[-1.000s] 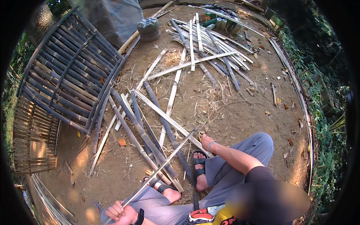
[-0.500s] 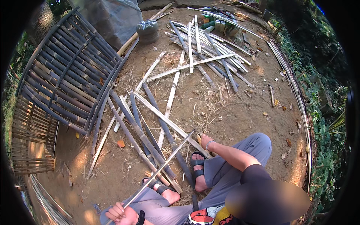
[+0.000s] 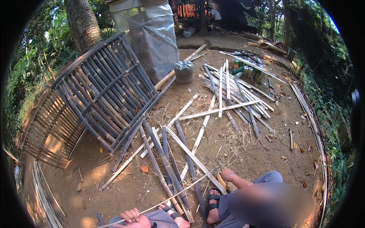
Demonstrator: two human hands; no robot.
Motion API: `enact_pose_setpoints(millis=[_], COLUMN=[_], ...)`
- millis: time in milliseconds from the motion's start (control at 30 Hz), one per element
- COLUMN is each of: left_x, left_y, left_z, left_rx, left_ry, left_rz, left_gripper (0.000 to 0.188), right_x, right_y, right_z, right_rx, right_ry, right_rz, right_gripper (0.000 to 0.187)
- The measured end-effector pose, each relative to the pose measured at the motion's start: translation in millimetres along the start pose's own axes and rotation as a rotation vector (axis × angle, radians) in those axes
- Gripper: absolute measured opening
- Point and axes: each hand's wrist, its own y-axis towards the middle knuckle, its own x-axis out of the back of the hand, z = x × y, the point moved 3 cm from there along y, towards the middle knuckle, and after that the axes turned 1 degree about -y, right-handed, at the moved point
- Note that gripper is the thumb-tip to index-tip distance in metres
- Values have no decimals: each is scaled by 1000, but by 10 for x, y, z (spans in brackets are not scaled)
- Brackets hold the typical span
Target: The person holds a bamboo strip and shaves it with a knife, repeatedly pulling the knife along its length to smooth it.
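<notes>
My left hand (image 3: 131, 217), low in the view, is closed around a long thin bamboo strip (image 3: 171, 198). This strip slants up and right toward my right hand (image 3: 227, 174). The fingers of that hand are closed on a knife (image 3: 221, 182), of which a tan handle-like part shows below them and a thin dark tip above. Whether the strip touches the blade is too small to tell. Dark bamboo poles (image 3: 170, 174) and a pale split bamboo slat (image 3: 190, 155) lie on the ground before my sandalled feet.
A dark bamboo slatted frame (image 3: 110, 91) leans at the left, beside a lighter bamboo rack (image 3: 47, 129). Split bamboo slats (image 3: 224, 95) are heaped farther off, near a squat dark container (image 3: 184, 72). More long strips (image 3: 311, 121) line the right edge. A person (image 3: 216, 16) is far back.
The view has tilted up, so the ground sits lower and the background shows. The strip lies flatter and reaches past my right hand's side. Both hands keep their hold.
</notes>
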Motion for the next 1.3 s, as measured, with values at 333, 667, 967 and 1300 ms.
enact_pose_setpoints(millis=[333,667,967,1300], left_x=[-1343,-2769,-2376,-2210], left_y=[497,1215,1544,1327], left_z=[-410,260,962,1243], left_rx=[-69,97,216,409], left_ry=[31,-223,-404,-302], left_rz=[289,441,328,428], left_gripper=[52,41,40,57], right_x=[2785,3318,3165,3038], right_y=[-1387,-1496,-1077,-983], right_z=[1423,2517,2768,2810], right_rx=[465,792,702,730], right_ry=[507,892,669,522], right_rz=[-335,-540,-563,-593], right_gripper=[47,50,63,48])
